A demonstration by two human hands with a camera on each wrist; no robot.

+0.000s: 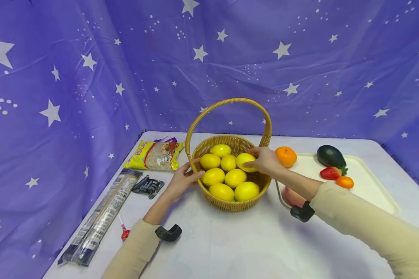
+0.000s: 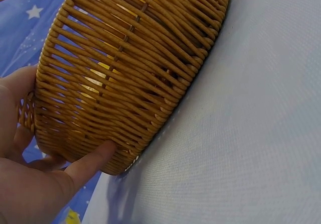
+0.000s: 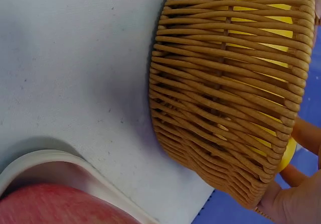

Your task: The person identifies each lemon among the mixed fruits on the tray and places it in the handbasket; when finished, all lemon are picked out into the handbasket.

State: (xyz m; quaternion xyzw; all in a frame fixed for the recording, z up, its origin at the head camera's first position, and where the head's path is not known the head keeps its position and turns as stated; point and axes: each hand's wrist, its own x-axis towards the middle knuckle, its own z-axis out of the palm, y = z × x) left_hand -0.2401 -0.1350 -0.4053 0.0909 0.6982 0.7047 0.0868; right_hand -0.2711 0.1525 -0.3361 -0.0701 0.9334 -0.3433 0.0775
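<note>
A wicker basket [image 1: 227,204] with a tall arched handle stands on the table, holding several yellow lemons [image 1: 213,176]. My left hand [image 1: 180,181] grips its left rim, the thumb at the edge; in the left wrist view other fingers lie against the woven side [image 2: 125,78]. Over the right part of the basket, my right hand [image 1: 268,161] holds one lemon [image 1: 244,159] between thumb and fingers. From the right wrist, the basket wall [image 3: 225,83] hides most of the lemons, and only a sliver of yellow shows by the fingers.
Right of the basket, a cream tray [image 1: 370,186] carries an avocado [image 1: 331,155], a strawberry [image 1: 329,173], oranges [image 1: 285,156] and a reddish fruit [image 1: 293,197]. At left lie a yellow snack bag [image 1: 157,155], a black packet [image 1: 148,186], long wrapped packs [image 1: 104,213] and a lollipop [image 1: 125,234].
</note>
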